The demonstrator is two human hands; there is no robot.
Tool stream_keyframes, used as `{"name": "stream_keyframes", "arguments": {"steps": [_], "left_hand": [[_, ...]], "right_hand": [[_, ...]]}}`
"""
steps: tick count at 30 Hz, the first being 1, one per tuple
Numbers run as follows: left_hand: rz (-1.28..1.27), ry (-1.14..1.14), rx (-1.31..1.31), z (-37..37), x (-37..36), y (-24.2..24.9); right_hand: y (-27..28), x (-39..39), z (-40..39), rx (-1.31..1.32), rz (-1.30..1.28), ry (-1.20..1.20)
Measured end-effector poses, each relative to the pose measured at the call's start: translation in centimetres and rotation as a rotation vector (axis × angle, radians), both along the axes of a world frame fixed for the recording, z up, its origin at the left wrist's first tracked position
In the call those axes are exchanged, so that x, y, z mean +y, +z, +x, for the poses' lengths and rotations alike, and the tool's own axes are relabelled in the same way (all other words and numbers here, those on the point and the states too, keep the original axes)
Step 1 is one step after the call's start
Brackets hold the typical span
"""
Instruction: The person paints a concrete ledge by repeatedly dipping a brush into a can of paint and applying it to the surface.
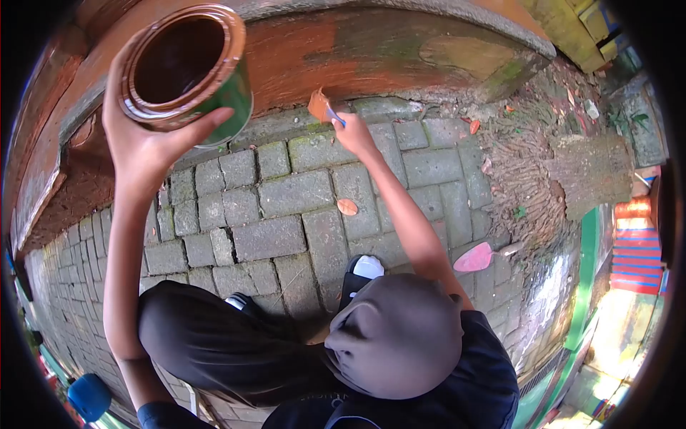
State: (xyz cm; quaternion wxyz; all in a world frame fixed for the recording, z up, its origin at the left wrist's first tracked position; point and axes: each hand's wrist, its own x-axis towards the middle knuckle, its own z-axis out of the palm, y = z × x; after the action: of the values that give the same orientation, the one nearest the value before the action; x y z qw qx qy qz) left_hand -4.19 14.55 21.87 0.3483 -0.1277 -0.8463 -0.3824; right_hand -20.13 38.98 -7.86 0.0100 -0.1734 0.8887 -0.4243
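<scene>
My left hand [153, 136] is wrapped around a green paint can [232, 118], its thumb on the near side below the rim. Brown-orange paint coats the can's rim, and dark paint shows inside. In my right hand [352, 132] is a paintbrush [319, 107] with a blue handle, its bristles covered in orange-brown paint. The bristles are at the foot of a low wall [300, 53], close over the paving. Orange-brown paint covers the wall's left part; its right part is bare, dark and mossy.
Grey paving bricks [282, 196] spread below the wall, with a dry leaf [347, 207] on them. Spreading tree roots [525, 168] and a pink trowel-shaped thing [474, 257] lie to the right. A blue round object [89, 397] stands at lower left.
</scene>
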Motion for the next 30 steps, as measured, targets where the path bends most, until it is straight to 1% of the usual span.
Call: {"name": "stream_keyframes", "arguments": {"steps": [1, 3, 5, 7, 9, 12, 14, 16, 17, 18, 19, 20, 22, 23, 25, 26, 27, 28, 30], "left_hand": [[-0.007, -0.001, 0.010, -0.2, -0.1, -0.3], [-0.001, -0.116, 0.027, -0.3, -0.5, -1.0], [0.031, -0.230, 0.011, -0.3, -1.1, -1.9], [0.061, -0.275, -0.044, 0.1, -1.7, -2.8], [0.090, -0.283, -0.065, 0.4, -2.0, -3.4], [0.061, -0.265, -0.120, 1.2, -2.9, -3.8], [0.063, -0.287, -0.145, 1.5, -3.6, -4.0], [0.036, -0.267, -0.164, 2.0, -4.1, -3.9], [0.012, -0.246, -0.180, 2.2, -4.4, -3.8], [0.010, -0.241, -0.182, 2.5, -4.6, -3.8], [0.015, -0.222, -0.179, 2.7, -4.8, -3.8], [0.019, -0.203, -0.174, 2.7, -5.1, -3.7], [0.029, -0.197, -0.172, 2.9, -5.5, -3.3], [0.043, -0.196, -0.172, 3.0, -5.7, -3.2], [0.022, -0.200, -0.183, 3.3, -6.2, -3.0], [-0.005, -0.198, -0.212, 3.4, -6.2, -2.9], [-0.033, -0.197, -0.240, 3.5, -6.3, -2.8], [0.001, -0.241, -0.255, 3.5, -6.1, -2.5], [-0.019, -0.271, -0.266, 3.7, -6.0, -2.3]], "right_hand": [[1.8, 1.5, 0.2, -0.105, -0.045, 0.110], [6.0, 4.0, 0.9, -0.121, -0.021, 0.198], [14.0, 5.7, 3.1, -0.162, 0.095, 0.156], [18.8, 7.3, 3.7, -0.032, 0.068, 0.127], [24.2, 8.0, 4.6, 0.032, -0.012, 0.054], [32.3, 8.1, 6.4, 0.042, -0.013, 0.196], [35.8, 7.3, 8.2, 0.040, -0.010, 0.247], [38.4, 5.2, 10.0, 0.222, 0.028, 0.364], [39.4, 4.3, 10.4, 0.222, 0.024, 0.366], [40.2, 3.5, 10.7, 0.296, 0.107, 0.444], [40.8, 2.7, 10.9, 0.373, 0.191, 0.521], [41.2, 2.0, 10.9, 0.377, 0.187, 0.523], [41.8, 0.3, 10.8, 0.562, 0.233, 0.687], [42.1, -0.4, 10.5, 0.565, 0.230, 0.692], [42.7, -1.8, 10.3, 0.719, 0.378, 0.857], [43.0, -2.6, 10.8, 0.718, 0.377, 0.857], [43.3, -3.7, 11.5, 0.749, 0.471, 0.855], [43.6, -4.7, 12.1, 0.777, 0.566, 0.851], [43.3, -6.6, 12.8, 0.820, 0.614, 0.871]]}}
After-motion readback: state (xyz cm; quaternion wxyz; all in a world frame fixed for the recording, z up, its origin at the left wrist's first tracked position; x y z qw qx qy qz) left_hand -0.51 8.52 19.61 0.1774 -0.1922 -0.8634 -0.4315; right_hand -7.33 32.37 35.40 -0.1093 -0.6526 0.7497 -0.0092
